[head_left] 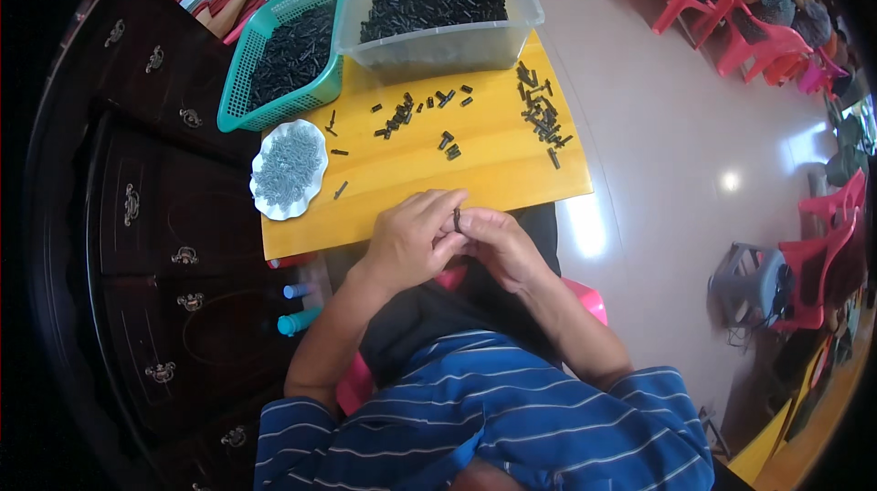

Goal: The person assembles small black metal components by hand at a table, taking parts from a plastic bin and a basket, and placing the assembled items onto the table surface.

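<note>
Just past the near edge of the yellow table (402,208), my left hand (416,237) and my right hand (495,242) meet, both closed on one small dark piece (457,220). It stands upright between thumbs and fingertips, and its exact kind cannot be made out. Loose short black tube-like pieces (398,116) lie in a cluster beyond my hands. More dark slender pieces (541,112) are heaped along the table's right side. To the left, a white scalloped plate (322,182) holds many small silvery pins or screws (288,167).
A clear plastic bin (429,45) full of black pieces stands at the table's far side. Left of it is a green mesh basket (236,80) of dark parts. Dark drawers (137,217) line the left. People sit at far left and right, among red chairs (763,39). A grey stool (744,285) is at right.
</note>
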`<state>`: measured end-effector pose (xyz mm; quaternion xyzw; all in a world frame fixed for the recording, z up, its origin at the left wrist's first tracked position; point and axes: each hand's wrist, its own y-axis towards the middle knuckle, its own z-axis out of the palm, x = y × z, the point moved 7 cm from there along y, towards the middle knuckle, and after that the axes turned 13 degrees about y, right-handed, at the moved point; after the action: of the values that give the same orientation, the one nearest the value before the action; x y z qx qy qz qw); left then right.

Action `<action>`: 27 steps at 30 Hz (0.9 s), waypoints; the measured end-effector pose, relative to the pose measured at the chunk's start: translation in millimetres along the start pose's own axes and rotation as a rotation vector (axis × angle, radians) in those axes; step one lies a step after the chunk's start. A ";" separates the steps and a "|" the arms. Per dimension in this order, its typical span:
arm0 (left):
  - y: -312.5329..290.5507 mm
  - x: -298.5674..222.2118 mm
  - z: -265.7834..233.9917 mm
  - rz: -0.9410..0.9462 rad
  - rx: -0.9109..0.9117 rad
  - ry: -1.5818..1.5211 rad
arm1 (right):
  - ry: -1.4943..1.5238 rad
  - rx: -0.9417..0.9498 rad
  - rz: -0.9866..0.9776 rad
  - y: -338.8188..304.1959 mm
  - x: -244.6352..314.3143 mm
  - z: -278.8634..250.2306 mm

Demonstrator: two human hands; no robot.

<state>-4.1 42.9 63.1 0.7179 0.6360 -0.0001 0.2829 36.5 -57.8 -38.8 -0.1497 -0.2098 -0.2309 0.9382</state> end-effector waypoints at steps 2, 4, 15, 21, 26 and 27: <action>0.0 -1.0 0.0 0.034 0.045 0.042 | -0.024 0.010 0.007 0.4 -1.6 -1.3; -0.7 1.6 1.2 0.060 0.035 0.054 | -0.036 0.008 0.004 0.7 -1.4 -0.7; -7.3 4.8 5.8 0.100 -0.007 0.119 | -0.057 -0.037 0.023 0.5 -7.2 -8.3; -8.8 5.0 7.9 0.136 -0.057 0.112 | -0.031 -0.058 0.028 -0.1 -9.4 -9.5; -6.6 6.9 4.4 0.071 -0.041 0.052 | 0.023 -0.025 0.021 0.2 -7.7 -7.7; -6.3 6.7 3.9 0.069 -0.041 0.052 | 0.023 -0.025 0.023 -0.2 -8.0 -8.2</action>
<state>-7.2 47.6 54.8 0.7332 0.6179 0.0411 0.2808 32.7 -58.0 -49.6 -0.1612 -0.1943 -0.2243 0.9413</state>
